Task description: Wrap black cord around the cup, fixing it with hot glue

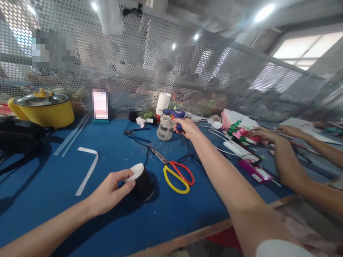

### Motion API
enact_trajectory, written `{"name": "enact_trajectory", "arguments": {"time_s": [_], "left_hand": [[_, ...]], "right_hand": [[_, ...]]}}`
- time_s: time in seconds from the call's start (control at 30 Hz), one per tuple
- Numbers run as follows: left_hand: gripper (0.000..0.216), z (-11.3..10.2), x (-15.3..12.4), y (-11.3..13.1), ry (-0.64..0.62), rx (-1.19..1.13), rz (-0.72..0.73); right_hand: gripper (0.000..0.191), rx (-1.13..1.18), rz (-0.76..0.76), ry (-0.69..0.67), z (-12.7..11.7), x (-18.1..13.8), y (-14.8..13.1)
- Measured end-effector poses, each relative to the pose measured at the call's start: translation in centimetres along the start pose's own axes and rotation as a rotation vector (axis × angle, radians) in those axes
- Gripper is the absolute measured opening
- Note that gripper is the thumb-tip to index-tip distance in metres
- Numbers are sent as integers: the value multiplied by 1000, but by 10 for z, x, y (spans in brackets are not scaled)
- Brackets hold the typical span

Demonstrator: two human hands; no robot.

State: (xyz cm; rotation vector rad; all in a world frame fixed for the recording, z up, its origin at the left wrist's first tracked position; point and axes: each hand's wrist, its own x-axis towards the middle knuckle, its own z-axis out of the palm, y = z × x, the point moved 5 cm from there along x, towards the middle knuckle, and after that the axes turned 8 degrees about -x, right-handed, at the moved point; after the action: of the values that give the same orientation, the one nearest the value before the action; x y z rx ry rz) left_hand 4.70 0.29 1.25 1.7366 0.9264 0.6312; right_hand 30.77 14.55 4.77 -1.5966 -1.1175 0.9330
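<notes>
My left hand (112, 191) pinches a small black cylinder with a white top (141, 180) that rests on the blue table (48, 185) near me. My right hand (186, 127) reaches far across the table and is closed round the handle of a blue glue gun (173, 114). The gun's nozzle points left, just above a small clear glass jar (165, 128). A black cord runs from the gun area back across the table.
Red-and-yellow scissors (178, 173) lie between my arms. White paper strips (88, 167), a yellow pot (44, 109), a white cup stack (163, 102) and a perforated metal screen (128, 64) stand further back. Another person's hands (264, 135) work on coloured paper at right, near a pink device (254, 171).
</notes>
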Motion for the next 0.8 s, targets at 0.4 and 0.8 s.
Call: {"name": "enact_trajectory", "arguments": {"time_s": [0.4, 0.8], "left_hand": [[23, -7, 0, 0, 104, -201, 29], [23, 6, 0, -8, 12, -328, -99]], "right_hand": [[13, 237, 152, -626, 69, -126, 7], [15, 419, 92, -577, 90, -126, 14]]}}
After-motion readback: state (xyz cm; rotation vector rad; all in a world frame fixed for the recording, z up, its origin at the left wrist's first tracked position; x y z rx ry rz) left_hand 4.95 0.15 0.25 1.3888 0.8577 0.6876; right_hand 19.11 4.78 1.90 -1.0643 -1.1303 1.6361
